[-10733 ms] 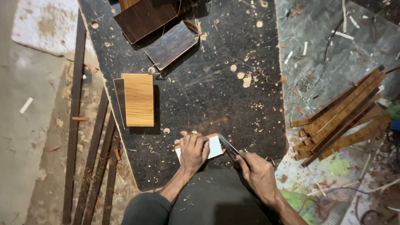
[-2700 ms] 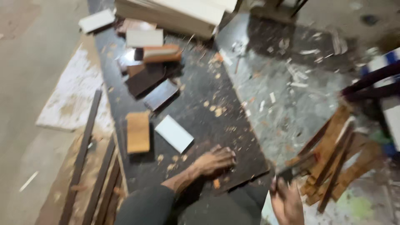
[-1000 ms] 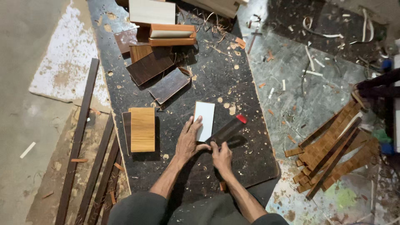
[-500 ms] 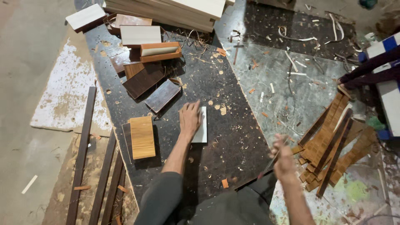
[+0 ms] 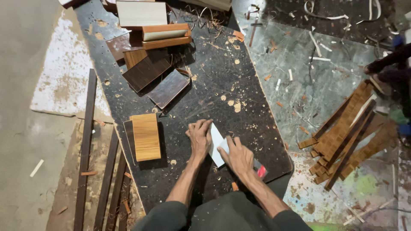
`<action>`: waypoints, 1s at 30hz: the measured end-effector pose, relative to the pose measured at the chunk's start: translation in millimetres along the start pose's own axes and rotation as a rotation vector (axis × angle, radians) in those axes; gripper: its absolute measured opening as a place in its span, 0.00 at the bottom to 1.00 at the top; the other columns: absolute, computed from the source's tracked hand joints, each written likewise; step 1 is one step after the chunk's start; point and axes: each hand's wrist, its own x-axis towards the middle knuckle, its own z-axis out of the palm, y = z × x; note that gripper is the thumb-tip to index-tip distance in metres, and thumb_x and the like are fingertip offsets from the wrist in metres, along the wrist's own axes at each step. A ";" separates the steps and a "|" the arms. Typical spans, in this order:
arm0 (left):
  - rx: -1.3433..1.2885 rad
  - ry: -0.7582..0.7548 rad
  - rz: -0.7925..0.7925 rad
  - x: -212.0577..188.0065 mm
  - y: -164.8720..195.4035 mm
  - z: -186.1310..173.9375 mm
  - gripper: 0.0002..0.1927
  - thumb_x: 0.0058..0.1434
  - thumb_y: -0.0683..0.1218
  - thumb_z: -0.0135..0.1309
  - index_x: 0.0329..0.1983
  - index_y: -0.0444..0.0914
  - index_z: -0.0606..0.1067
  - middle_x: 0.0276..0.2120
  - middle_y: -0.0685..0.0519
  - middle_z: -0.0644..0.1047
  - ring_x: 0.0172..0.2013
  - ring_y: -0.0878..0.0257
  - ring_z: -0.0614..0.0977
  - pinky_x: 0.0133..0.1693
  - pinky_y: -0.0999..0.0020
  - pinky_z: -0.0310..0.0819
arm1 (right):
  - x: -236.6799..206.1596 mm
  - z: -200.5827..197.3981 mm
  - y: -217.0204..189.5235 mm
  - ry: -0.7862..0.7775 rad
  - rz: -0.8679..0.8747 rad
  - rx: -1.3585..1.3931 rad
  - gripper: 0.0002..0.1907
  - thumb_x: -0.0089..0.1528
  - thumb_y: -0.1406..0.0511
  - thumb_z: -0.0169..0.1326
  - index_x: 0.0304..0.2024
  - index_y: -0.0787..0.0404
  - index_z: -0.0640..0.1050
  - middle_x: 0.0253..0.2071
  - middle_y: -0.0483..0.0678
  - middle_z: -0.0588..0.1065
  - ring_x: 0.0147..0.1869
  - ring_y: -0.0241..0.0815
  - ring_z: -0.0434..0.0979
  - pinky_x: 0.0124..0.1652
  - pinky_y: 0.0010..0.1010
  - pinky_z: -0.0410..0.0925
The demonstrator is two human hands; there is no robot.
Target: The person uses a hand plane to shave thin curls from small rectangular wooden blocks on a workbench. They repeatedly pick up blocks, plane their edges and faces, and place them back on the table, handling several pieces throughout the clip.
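Between both hands, white laminate piece point(image 5: 216, 143) pinned by flat left hand point(image 5: 200, 137); right hand point(image 5: 239, 157) grips red-tipped cutter point(image 5: 259, 170).

Smooth white laminate piece point(image 5: 217, 143) on a scuffed, speckled dark board point(image 5: 214, 72).

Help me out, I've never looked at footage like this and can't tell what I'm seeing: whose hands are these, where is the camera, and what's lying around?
The camera sits on a person's head and looks straight down, so both hands are that person's own. The left hand presses flat on a small white panel lying on a dark, scratched board. The right hand rests on the panel's near end and covers a tool with a red tip; what kind of tool cannot be told. Beside the left hand lies a light wooden block. Farther up the board are more panels, and to the right on the floor a pile of wooden strips.
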 end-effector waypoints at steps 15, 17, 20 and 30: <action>0.040 -0.099 0.196 -3.0 -31.5 13.2 0.20 0.68 0.42 0.55 0.61 0.42 0.66 0.50 0.49 0.68 0.48 0.55 0.70 0.52 0.53 0.55 | 119.5 -22.6 17.2 -0.174 -0.600 -0.164 0.32 0.59 0.45 0.56 0.58 0.56 0.76 0.42 0.47 0.73 0.31 0.45 0.77 0.27 0.37 0.71; 0.035 -0.070 0.224 -1.1 -35.2 15.5 0.26 0.66 0.42 0.55 0.65 0.43 0.60 0.53 0.48 0.64 0.50 0.54 0.70 0.54 0.51 0.56 | 146.5 -29.7 16.3 -0.215 -0.802 -0.134 0.32 0.60 0.42 0.54 0.57 0.55 0.76 0.42 0.45 0.73 0.32 0.44 0.76 0.26 0.36 0.70; 0.025 -0.049 0.215 1.1 -34.7 14.4 0.30 0.63 0.42 0.55 0.66 0.43 0.58 0.57 0.47 0.63 0.54 0.53 0.71 0.57 0.50 0.57 | 197.2 -28.2 -1.1 -0.430 -1.164 -0.327 0.32 0.62 0.39 0.50 0.51 0.55 0.75 0.43 0.45 0.72 0.36 0.44 0.76 0.26 0.34 0.70; 0.147 -0.025 -0.265 -44.8 -2.2 -20.4 0.13 0.64 0.46 0.56 0.51 0.38 0.78 0.44 0.49 0.77 0.48 0.54 0.74 0.50 0.53 0.59 | 64.3 -21.8 11.0 -0.101 -0.516 -0.074 0.31 0.60 0.44 0.56 0.55 0.57 0.76 0.41 0.49 0.74 0.33 0.50 0.80 0.29 0.40 0.72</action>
